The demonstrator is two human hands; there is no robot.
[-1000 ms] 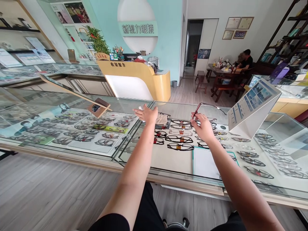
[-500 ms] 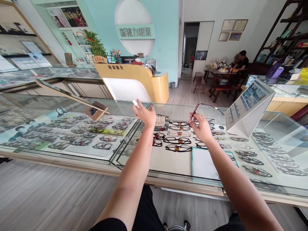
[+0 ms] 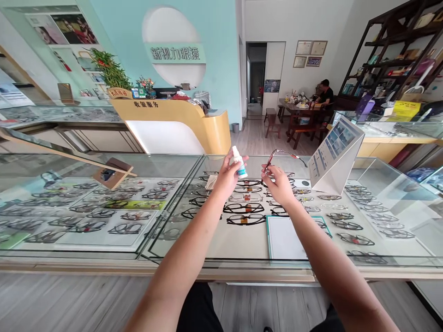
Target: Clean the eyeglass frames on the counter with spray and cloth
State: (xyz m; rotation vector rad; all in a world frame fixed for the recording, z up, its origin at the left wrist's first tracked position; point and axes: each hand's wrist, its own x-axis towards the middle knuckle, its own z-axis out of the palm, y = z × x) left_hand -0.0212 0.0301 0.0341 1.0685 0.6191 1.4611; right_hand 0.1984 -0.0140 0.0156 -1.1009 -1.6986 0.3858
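My left hand (image 3: 226,177) is closed around a small white spray bottle (image 3: 238,162) with a blue-marked label, held upright above the glass counter. To its right, my right hand (image 3: 279,184) pinches a pair of dark red eyeglasses (image 3: 269,159) by the front, one temple arm stretching out to the right. Beneath both hands, rows of eyeglasses (image 3: 246,219) lie in the glass display case. A folded beige cloth (image 3: 211,182) rests just left of my left hand. Partly behind my right forearm is a white sheet with a teal border (image 3: 285,237).
A white tent-shaped sign (image 3: 334,159) stands on the counter at right. At left there is a wooden stand (image 3: 112,174) beside a tilted mirror-like panel. Beyond the counter are a yellow service desk (image 3: 214,129) and a person (image 3: 326,93) seated at a dark table.
My left hand has moved right, nearer the eyeglasses, and turned the bottle so its label shows. My right hand still holds the eyeglasses. The whole view has swung to the right.
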